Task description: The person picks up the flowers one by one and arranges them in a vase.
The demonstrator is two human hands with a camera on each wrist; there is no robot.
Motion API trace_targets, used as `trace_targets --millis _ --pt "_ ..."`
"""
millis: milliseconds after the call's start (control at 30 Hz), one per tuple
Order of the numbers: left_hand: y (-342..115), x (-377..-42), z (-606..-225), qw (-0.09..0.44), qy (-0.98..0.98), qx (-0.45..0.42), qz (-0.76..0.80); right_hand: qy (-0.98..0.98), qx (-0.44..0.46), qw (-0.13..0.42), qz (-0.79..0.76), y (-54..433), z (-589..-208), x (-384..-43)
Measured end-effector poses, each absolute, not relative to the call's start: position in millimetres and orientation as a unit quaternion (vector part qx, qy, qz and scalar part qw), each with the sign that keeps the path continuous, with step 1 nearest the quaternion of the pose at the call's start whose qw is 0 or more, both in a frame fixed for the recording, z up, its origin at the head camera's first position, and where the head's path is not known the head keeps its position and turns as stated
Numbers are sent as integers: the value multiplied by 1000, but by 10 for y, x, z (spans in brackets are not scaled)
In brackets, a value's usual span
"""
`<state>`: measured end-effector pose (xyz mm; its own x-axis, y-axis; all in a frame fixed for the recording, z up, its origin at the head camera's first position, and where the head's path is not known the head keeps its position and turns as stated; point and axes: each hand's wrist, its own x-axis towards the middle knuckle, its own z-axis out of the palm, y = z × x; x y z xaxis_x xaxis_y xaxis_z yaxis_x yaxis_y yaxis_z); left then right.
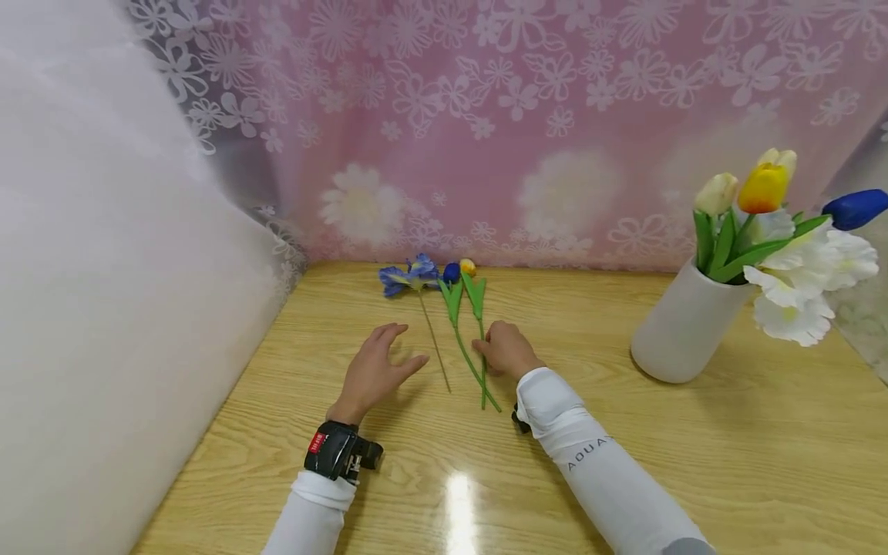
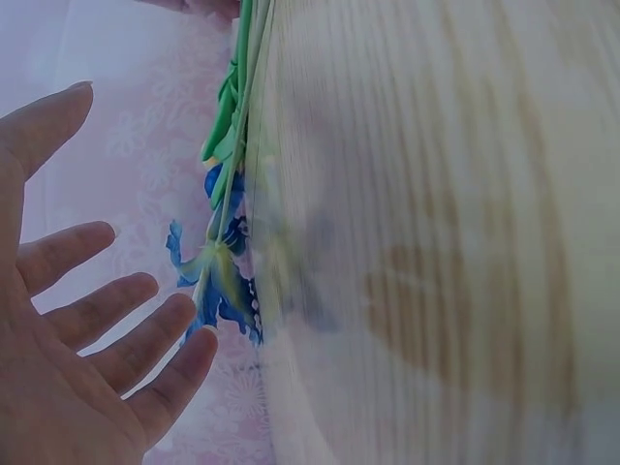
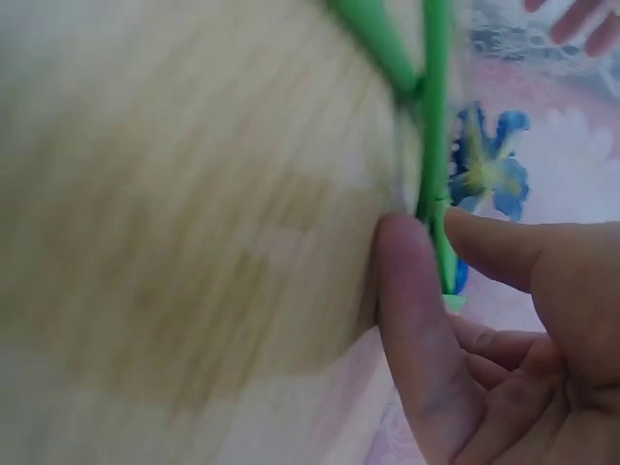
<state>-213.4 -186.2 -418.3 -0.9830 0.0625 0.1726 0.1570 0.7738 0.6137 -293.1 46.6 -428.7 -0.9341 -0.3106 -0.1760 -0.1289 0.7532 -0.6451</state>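
Note:
My right hand (image 1: 509, 351) has thumb and forefinger on either side of the green stem of a yellow tulip (image 1: 469, 267), pinching it low to the table. Close beside that flower lies a blue tulip (image 1: 452, 273), its stem crossing the yellow one's near the bottom. A blue iris (image 1: 411, 276) with a thin stem rests to their left; the left wrist view shows the iris (image 2: 218, 281) beyond the fingers. My left hand (image 1: 378, 370) hovers left of the iris stem, fingers spread and holding nothing.
At the right, a tilted-looking white vase (image 1: 676, 324) holds white, yellow and blue flowers. A pink flowered curtain (image 1: 444, 154) hangs along the table's back edge, and white sheeting (image 1: 104, 270) stands along the left. The wooden table (image 1: 388, 501) extends towards me.

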Motion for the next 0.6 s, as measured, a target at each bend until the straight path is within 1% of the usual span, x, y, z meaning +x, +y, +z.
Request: trace_targets --millis 167,367,467,600 --pt "-1869 -2120 -4188 70 -938 -60 -334 935 -94 142 -310 429 -4298 -3009" --pt "-1858 -2132 -4185 73 -939 -62 -330 929 -81 150 -328 450 -4301 -3050" --pt "-1838 -2143 -4185 72 -939 -64 -329 916 -80 152 -362 481 -4324 -3066" --pt "-1803 -2151 -4187 67 -939 -66 -330 885 -66 170 -429 542 -4362 -3079"
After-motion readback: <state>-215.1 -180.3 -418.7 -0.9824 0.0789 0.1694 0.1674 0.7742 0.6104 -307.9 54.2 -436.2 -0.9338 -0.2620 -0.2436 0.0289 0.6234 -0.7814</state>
